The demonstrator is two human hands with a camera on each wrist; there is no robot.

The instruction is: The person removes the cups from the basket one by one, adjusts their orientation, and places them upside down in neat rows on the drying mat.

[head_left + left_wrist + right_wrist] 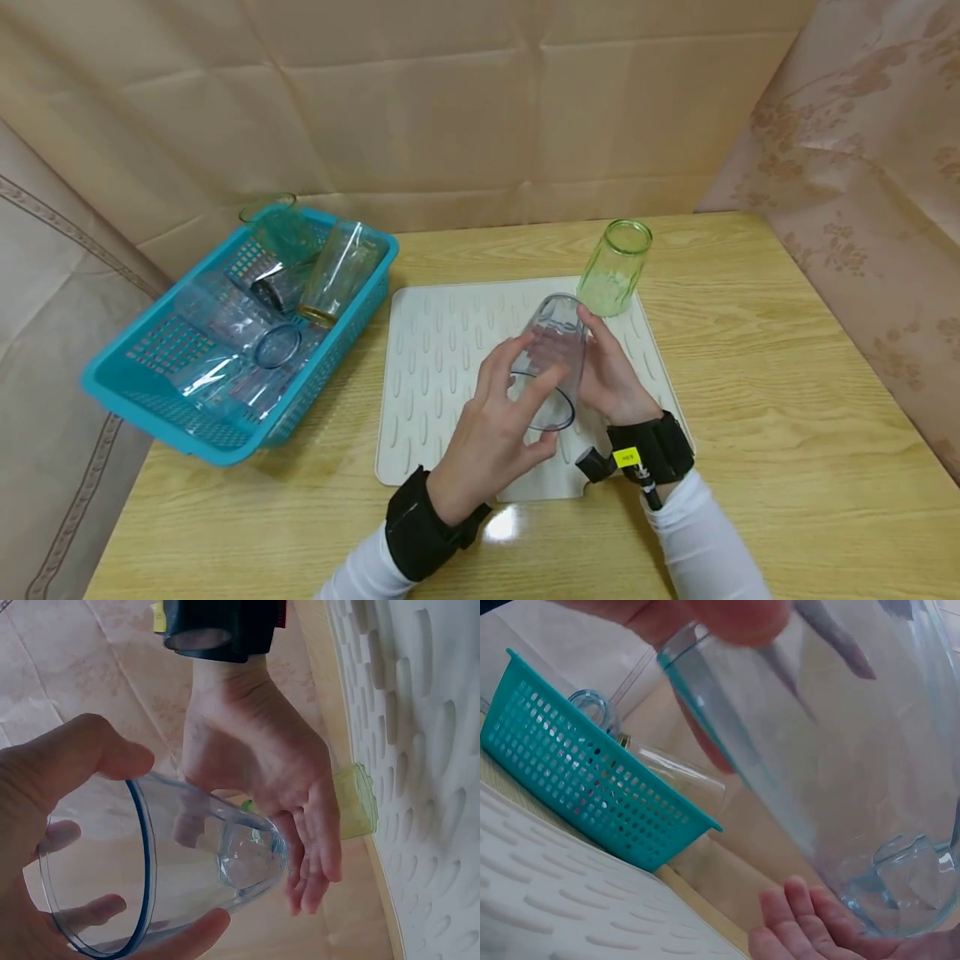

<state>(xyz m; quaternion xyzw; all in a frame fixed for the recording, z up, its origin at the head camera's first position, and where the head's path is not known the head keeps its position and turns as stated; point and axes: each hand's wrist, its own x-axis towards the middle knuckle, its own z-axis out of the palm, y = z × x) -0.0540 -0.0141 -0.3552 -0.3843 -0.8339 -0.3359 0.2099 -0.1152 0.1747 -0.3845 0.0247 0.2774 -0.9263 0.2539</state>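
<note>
Head camera: you hold a clear glass (pixel 553 337) between both hands, tilted, in the air above a white textured mat (pixel 420 425). Its mouth, edged in blue, faces back toward you, while its base points up and away. Your left hand (pixel 487 429) has the mouth end — thumb on one side, fingers spread round the wall, so the grip is clamped on the glass. Your right hand (pixel 618 375) is at the base end; the left wrist camera shows the base sitting between its thumb and loosely bent fingers, so it too has hold of the glass.

Just beyond your right hand, a green ribbed glass (pixel 611 271) stands at the mat's far right corner, leaning in the picture only as the wide lens would have it or otherwise — you cannot tell which from here. To the left of the mat, apart from it, a blue plastic basket (pixel 161 427) with pierced walls holds several glasses. Among them, a yellowish glass (pixel 341 271) leans against the right side, and a greenish glass (pixel 288 235) pokes above the far rim.

Mat and basket rest on a wooden table (pixel 787 400), with a beige cloth (pixel 420 117) hanging behind. You wear a black band (pixel 420 521) on your left wrist and white sleeves (pixel 712 542).
</note>
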